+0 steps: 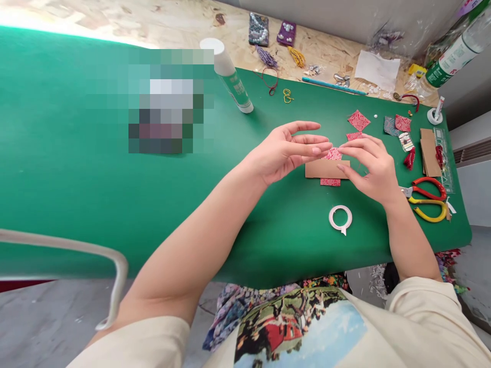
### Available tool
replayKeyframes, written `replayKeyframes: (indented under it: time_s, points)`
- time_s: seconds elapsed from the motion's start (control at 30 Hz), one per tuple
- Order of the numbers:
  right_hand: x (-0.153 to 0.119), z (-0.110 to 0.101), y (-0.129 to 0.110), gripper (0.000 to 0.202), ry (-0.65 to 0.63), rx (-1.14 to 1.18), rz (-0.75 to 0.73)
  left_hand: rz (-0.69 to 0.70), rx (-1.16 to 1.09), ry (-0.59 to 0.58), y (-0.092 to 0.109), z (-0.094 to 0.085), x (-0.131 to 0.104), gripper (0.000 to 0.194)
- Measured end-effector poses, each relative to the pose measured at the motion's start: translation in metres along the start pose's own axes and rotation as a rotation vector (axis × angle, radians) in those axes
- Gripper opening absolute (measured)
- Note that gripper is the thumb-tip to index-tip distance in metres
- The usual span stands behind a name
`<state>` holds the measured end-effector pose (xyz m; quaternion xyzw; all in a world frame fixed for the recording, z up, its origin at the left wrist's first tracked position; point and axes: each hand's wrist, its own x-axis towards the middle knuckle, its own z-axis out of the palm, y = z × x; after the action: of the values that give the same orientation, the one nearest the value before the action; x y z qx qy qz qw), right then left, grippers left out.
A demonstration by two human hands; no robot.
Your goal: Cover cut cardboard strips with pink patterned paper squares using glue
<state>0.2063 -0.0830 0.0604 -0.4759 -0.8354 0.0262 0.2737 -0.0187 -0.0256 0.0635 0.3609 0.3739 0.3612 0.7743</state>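
My left hand [289,148] hovers over the green table with its fingers stretched out and apart. Its fingertips are above a red patterned fabric piece [333,153]. A brown cardboard strip [326,169] lies across that fabric, which shows above and below it. From the right, my right hand [370,163] reaches in with curved, spread fingers. The thumb is at the strip's right end, and I cannot tell whether it touches. The fingertips of both hands come close together; nothing shows clearly between them. Below the strip lies a roll of white tape [340,207] with a loose end.
Red-and-yellow-handled scissors [429,198] lie at right beside brown card pieces [430,153]. More fabric squares [359,120] are further back. A white-and-green spray can [233,82] stands at the back. Beaded pieces with tassels [259,30] and a blue pencil [333,86] lie along the wall.
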Motion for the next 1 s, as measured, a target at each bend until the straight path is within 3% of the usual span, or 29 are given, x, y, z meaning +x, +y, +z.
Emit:
replayKeyframes:
  time_s: [0.1, 0.33, 0.67, 0.9, 1.0]
  points:
    - [0.004, 0.005, -0.011, 0.021, 0.105, 0.116, 0.039, -0.044, -0.060, -0.038, -0.001, 0.005, -0.003, 0.049]
    - [0.002, 0.011, -0.013, 0.018, 0.144, 0.226, 0.063, -0.153, -0.086, -0.095, -0.005, 0.008, -0.004, 0.049]
    - [0.002, 0.014, -0.025, 0.016, 0.301, 0.435, 0.176, -0.142, -0.123, -0.107, -0.008, 0.007, -0.003, 0.053]
    - [0.003, 0.016, -0.030, 0.025, 0.279, 0.743, 0.374, -0.120, -0.150, -0.148, -0.014, 0.004, -0.002, 0.056]
    - [0.003, 0.015, -0.029, 0.026, 0.295, 0.796, 0.391, -0.119, -0.161, -0.170, -0.013, 0.004, -0.002, 0.057]
